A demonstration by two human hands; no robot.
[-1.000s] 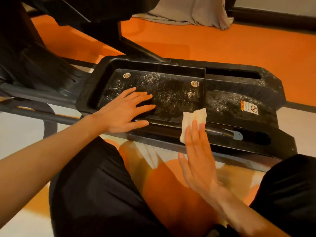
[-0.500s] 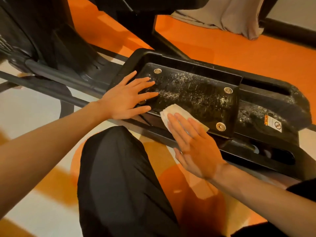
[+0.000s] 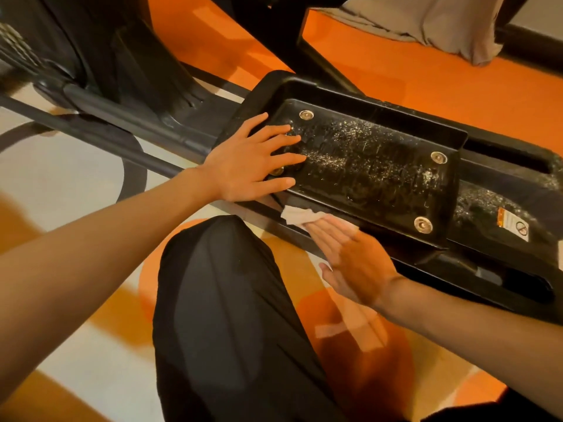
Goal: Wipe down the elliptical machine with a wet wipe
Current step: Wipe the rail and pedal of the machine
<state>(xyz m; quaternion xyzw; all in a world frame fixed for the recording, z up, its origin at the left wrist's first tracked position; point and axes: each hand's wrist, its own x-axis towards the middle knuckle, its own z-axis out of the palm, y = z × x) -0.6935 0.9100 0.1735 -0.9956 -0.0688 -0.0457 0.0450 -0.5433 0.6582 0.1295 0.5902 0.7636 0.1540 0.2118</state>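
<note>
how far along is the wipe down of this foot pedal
Early on. Nothing looks finished: the pedal is covered in pale specks across its tread, and so is the part by the warning sticker. In hand: the right hand presses the wipe flat against the pedal's near edge, and the left hand rests on its left end. Left: the tread and the sticker end.

Right hand (image 3: 356,263) slid wipe (image 3: 294,215) down pedal's (image 3: 380,166) near edge.

Black pedal (image 3: 374,166) flecked with pale, perhaps dusty, specks; white wipe (image 3: 294,215); orange floor (image 3: 426,86).
</note>
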